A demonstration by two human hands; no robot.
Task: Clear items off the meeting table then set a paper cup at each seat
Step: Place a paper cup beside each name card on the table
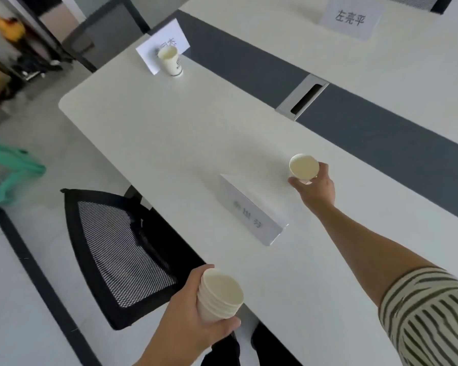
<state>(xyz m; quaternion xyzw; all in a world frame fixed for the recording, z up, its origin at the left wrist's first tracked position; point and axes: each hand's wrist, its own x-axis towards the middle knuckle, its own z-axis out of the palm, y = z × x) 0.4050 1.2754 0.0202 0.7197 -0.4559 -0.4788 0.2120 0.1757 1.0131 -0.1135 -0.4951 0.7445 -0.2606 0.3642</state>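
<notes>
My left hand [196, 310] grips a stack of several nested cream paper cups [220, 294] near the front edge of the white meeting table [169, 133]. My right hand [315, 187] reaches out over the table and holds a single paper cup [303, 166] just beyond a white name card [249, 213]. Whether that cup touches the tabletop I cannot tell. Another paper cup [172, 60] stands upright at the far seat, right in front of a second name card [163, 43].
A black mesh chair [117, 249] is tucked at the near seat on the left. A dark grey strip with a silver cable port [302, 97] runs along the table's middle. A third name card [351, 18] stands across the table. A green stool [8, 170] sits on the floor at left.
</notes>
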